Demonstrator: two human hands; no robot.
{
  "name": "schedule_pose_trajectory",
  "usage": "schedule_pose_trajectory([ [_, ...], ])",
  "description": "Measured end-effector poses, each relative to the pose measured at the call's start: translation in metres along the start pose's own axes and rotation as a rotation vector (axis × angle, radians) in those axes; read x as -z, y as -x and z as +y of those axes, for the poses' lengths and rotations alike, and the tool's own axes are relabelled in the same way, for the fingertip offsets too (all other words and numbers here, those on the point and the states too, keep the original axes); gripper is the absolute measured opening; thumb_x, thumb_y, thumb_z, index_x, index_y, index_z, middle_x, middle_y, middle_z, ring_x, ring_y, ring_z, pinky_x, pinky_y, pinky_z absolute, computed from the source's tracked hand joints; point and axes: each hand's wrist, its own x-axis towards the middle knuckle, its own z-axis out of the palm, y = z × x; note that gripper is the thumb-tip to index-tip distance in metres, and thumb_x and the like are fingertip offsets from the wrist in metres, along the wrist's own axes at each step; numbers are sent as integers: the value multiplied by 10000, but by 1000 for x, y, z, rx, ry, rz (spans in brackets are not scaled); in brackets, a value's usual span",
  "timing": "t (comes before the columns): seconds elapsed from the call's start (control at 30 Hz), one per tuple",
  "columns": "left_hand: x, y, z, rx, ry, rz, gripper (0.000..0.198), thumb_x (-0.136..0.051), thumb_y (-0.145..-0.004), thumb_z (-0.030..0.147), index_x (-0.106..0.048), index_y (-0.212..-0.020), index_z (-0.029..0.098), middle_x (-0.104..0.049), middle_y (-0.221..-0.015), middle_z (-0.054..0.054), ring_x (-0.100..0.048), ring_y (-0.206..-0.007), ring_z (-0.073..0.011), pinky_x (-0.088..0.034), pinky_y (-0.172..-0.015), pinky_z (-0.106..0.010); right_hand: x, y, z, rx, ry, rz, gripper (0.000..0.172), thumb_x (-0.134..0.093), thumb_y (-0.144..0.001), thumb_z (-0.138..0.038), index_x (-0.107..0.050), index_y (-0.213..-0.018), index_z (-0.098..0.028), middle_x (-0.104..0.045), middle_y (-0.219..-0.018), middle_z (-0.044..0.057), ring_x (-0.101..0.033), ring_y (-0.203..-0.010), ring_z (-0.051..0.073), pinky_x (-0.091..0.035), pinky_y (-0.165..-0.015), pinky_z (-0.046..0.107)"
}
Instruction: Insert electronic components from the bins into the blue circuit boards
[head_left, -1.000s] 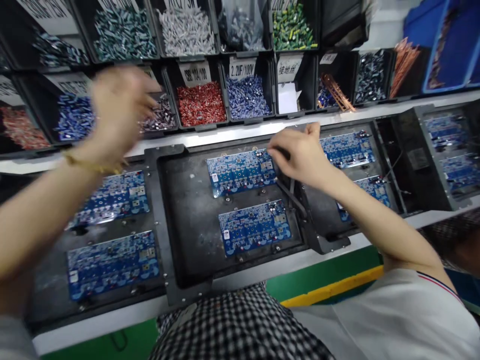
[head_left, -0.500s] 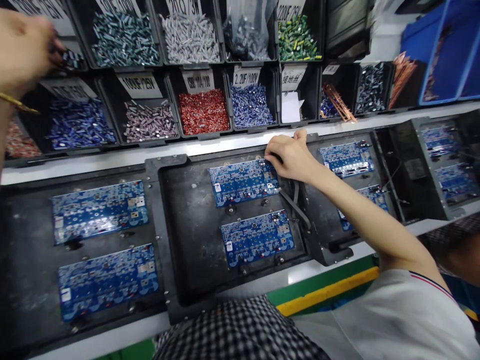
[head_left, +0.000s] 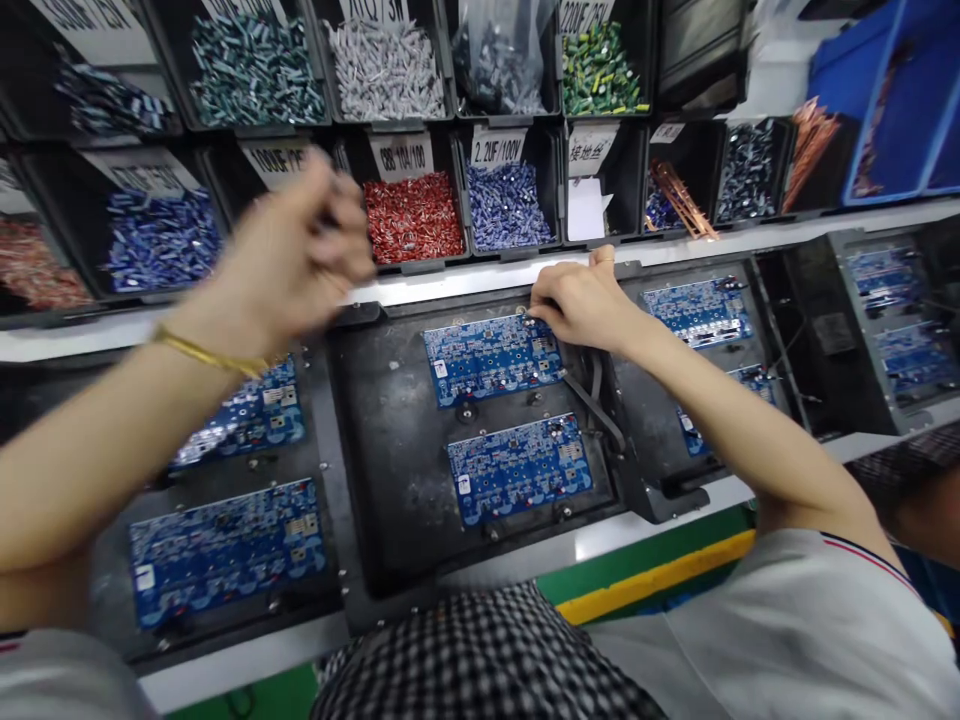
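Note:
My right hand (head_left: 581,300) rests with pinched fingers on the top right corner of the upper blue circuit board (head_left: 491,358) in the middle black carrier tray (head_left: 379,440). What the fingers hold is too small to make out. A second blue board (head_left: 519,468) lies below it in the same tray. My left hand (head_left: 289,255) is in the air, blurred, above the left edge of that tray and in front of the parts bins, fingers curled together. It wears a gold bracelet (head_left: 206,352).
Two rows of black bins hold small components: red (head_left: 414,215), blue (head_left: 506,205), green (head_left: 600,70), grey (head_left: 386,68). More trays with blue boards sit left (head_left: 225,545) and right (head_left: 697,310). Copper strips (head_left: 679,200) lie in a bin at right.
My left hand came back down from the upper left bin to the space above the middle tray's left edge. My right hand stayed on the upper board's corner.

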Motion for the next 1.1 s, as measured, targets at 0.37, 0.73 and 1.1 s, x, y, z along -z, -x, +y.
schedule_pose_trajectory([
  [0.37,-31,71,-114,242,-135,-393,446,-468,-912,488,-528,-665,122,-296,-491,55,-230,-399,-32,-180,-406,-154,19,54,-71,83,-720,210,218,-501,-878,-260,-687,-814,-165,-724,-838,37,-650,-794,160,-443,-732,293],
  [0.73,-42,74,-109,-4,-318,-344,583,-430,-913,531,-529,-516,116,-336,-429,26,-283,-392,-37,-201,-415,-172,33,67,-92,82,-523,316,128,-539,-803,-213,-636,-727,-178,-685,-761,13,-606,-743,153,-370,-755,317],
  [1.1,-37,70,-105,550,144,-161,251,-452,-944,234,-623,-851,75,-545,-712,-34,-309,-412,-1,-205,-367,-112,-3,24,2,0,-1,46,162,-426,-768,-239,-571,-768,-167,-601,-891,77,-507,-884,243,-245,-788,417],
])
